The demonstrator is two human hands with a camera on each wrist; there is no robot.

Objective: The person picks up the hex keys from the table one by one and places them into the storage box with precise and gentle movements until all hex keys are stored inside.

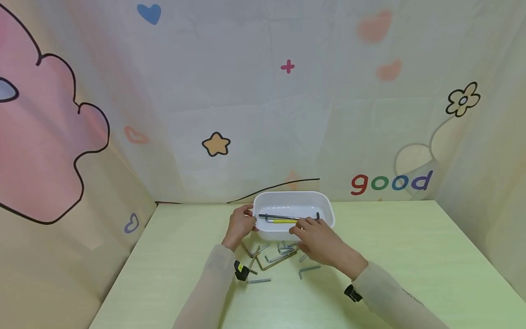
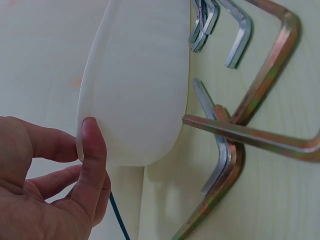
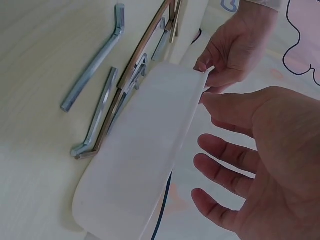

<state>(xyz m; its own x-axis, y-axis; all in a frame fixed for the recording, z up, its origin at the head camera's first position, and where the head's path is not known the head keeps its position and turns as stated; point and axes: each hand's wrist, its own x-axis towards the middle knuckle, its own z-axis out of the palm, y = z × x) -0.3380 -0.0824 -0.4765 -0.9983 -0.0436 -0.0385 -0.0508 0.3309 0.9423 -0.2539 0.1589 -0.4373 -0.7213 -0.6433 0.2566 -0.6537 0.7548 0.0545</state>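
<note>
Container (image 1: 279, 235): pinched by left grip (image 1: 240, 226), seemingly for steadiness.
Right grip (image 1: 322, 242): held apart at container's near rim.
Hex keys (image 3: 93, 67): spread on surface (image 1: 156, 256), perhaps for reach.

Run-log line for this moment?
left hand: pinches white bin | right hand: at bin's near rim | in bin: black hex key, yellow tool | on table: loose hex keys

White tray (image 1: 293, 203), perhaps pale-green tabletop (image 1: 394, 242)
</note>
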